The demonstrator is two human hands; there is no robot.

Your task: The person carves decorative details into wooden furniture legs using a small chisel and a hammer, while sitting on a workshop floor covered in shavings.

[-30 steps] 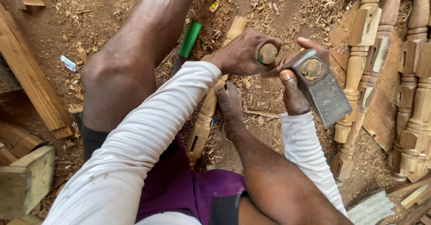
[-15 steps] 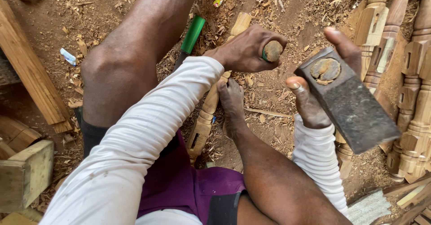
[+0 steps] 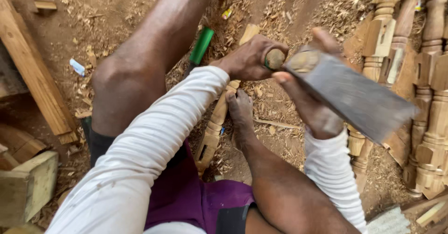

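Since half a second ago the metal mallet (image 3: 354, 96), gripped in the right hand (image 3: 310, 101), has been swung back onto the chisel's wooden butt (image 3: 275, 59), clenched upright by the left hand (image 3: 249, 59) above the turned leg (image 3: 219, 117), pinned underfoot.

There are two hands: the left hand (image 3: 249, 59) and the right hand (image 3: 310, 103). One chisel (image 3: 274, 59), one flat metal blade (image 3: 352, 94) and one green-handled tool (image 3: 201, 46) are seen. One turned wooden spindle (image 3: 214, 126) lies between the legs. At least four more carved spindles (image 3: 422, 103) lie at right.
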